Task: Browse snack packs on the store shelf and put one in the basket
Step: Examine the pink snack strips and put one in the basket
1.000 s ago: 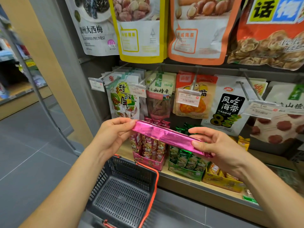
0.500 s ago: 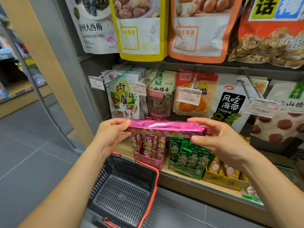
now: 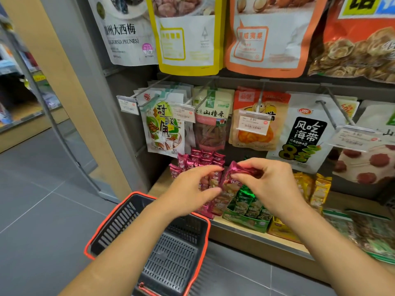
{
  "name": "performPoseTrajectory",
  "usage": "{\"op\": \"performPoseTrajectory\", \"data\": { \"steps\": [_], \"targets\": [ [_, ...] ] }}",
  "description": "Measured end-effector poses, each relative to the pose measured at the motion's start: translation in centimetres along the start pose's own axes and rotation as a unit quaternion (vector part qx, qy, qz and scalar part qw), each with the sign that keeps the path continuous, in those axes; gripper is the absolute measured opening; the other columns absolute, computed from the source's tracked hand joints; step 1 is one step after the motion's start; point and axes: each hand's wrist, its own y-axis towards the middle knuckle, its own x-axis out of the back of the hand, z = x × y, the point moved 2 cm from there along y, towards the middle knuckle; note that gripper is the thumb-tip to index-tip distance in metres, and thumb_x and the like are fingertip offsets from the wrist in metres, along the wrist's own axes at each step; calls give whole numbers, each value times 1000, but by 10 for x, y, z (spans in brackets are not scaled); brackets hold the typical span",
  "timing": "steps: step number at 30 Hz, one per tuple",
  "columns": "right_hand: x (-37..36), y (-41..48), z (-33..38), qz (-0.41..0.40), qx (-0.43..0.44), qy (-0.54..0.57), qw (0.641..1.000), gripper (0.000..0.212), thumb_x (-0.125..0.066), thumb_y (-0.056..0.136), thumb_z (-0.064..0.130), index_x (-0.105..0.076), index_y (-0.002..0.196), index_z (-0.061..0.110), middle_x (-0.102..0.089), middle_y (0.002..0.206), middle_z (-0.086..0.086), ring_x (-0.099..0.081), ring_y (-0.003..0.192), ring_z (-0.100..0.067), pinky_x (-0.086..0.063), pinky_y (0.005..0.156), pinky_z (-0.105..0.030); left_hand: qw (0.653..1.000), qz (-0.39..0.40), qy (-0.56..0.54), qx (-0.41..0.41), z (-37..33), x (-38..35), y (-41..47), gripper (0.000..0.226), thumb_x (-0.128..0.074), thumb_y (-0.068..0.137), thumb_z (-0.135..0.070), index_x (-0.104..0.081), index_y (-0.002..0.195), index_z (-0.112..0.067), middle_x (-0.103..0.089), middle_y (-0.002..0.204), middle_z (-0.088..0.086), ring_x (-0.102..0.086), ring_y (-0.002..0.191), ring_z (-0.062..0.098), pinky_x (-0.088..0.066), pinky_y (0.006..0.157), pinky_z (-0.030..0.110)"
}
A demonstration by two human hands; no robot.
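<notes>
Pink snack pack [image 3: 230,180] is standing upright at the centre of the frame, at the front of the row of matching pink packs [image 3: 201,161] on the shelf [image 3: 245,236], with the green packs [image 3: 248,199] just to its right. The right hand [image 3: 273,189] is pinching the pack's crimped top edge between thumb and fingertips. The left hand [image 3: 188,195] is reaching in from the left with its fingers curled toward the pack's left side; whether it is gripping the pack or only hovering against it, I cannot tell, as motion blur is smearing that spot.

By my reading, the browsing step is in hand: a pack is being handled at the display, and nothing is lying in the basket [image 3: 175,259], which is sitting open in the lower centre of the frame, beneath the left forearm and just in front of the shelf lip. Whether this pack is being drawn out or set back is not clear from this view.

If this pack is the choice, the next move is calling for a lift clear of its neighbours, a short carry down and to the left over the shelf edge, and a release above the basket's opening, with the left forearm kept out of the drop path.
</notes>
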Motion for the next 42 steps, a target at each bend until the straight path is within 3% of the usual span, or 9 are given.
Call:
{"op": "performPoseTrajectory", "data": {
  "steps": [4, 7, 9, 12, 14, 24, 29, 34, 42],
  "targets": [
    [-14, 7, 3, 45, 9, -24, 999, 21, -83, 75, 24, -66, 85, 31, -66, 82, 18, -60, 81, 4, -47, 74, -15, 998, -31, 21, -47, -18, -6, 2, 50, -66, 81, -42, -47, 128, -40, -60, 118, -15, -57, 106, 5, -50, 92, 32],
    [-21, 15, 0, 153, -13, 0, 988, 25, -76, 81, 10, -70, 96, 29, -68, 99, 13, -65, 92, -4, -53, 88, -28, 997, -42, 50, -50, -12, -1, 6, 46, -71, 83, -32, -51, 123, -39, -63, 115, -12, -59, 105, 9, -50, 90, 36],
    [-24, 22, -4, 188, -28, 26, 981, 29, -72, 84, 7, -70, 102, 29, -67, 105, 12, -66, 92, -4, -55, 86, -27, 995, -49, 71, -41, -7, 1, 10, 40, -73, 82, -33, -56, 119, -37, -64, 112, -12, -59, 104, 8, -49, 91, 35],
    [-21, 36, -16, 102, -41, 7, 994, 22, -67, 88, 11, -68, 99, 30, -67, 98, 15, -63, 85, 1, -48, 76, -13, 993, -80, 86, -22, 4, 5, 16, 31, -75, 79, -30, -62, 107, -31, -64, 103, -11, -58, 99, 10, -47, 88, 32],
    [-20, 40, -28, 64, -63, -50, 995, 20, -63, 91, 12, -68, 101, 28, -67, 96, 13, -61, 86, -4, -48, 79, -19, 993, -92, 80, 0, 12, 6, 20, 27, -76, 77, -26, -62, 100, -30, -62, 98, -11, -57, 93, 10, -48, 85, 32],
    [-43, 68, -58, 185, -40, -227, 955, 36, -55, 91, 13, -60, 126, 19, -62, 122, -3, -58, 112, -21, -45, 96, -31, 994, -5, 107, 30, 42, -25, 39, 43, -60, 77, 3, -63, 109, -26, -64, 108, -7, -59, 104, 18, -48, 90, 32],
    [-76, 87, -71, 200, -65, -238, 948, 38, -54, 94, 23, -54, 132, 22, -60, 128, -5, -55, 119, -25, -47, 97, -35, 986, 79, 147, 31, 56, -46, 43, 47, -58, 89, -7, -55, 134, -19, -56, 134, 0, -52, 123, 21, -41, 105, 35],
    [-110, 95, -80, 200, -68, -340, 916, 39, -53, 95, 39, -50, 131, 25, -59, 126, -5, -52, 121, -28, -43, 100, -43, 954, 75, 288, -35, 54, -57, 46, 32, -51, 94, -11, -50, 125, -12, -38, 123, 6, -36, 108, 26, -44, 89, 43],
    [-134, 103, -82, 198, -63, -429, 879, 22, -63, 89, 34, -65, 109, 24, -63, 116, -1, -45, 121, -26, -30, 102, -49, 955, -4, 297, -1, 54, -56, 48, 22, -52, 90, -8, -60, 107, -19, -61, 108, -2, -46, 106, 21, -41, 74, 31]
  ]
}}
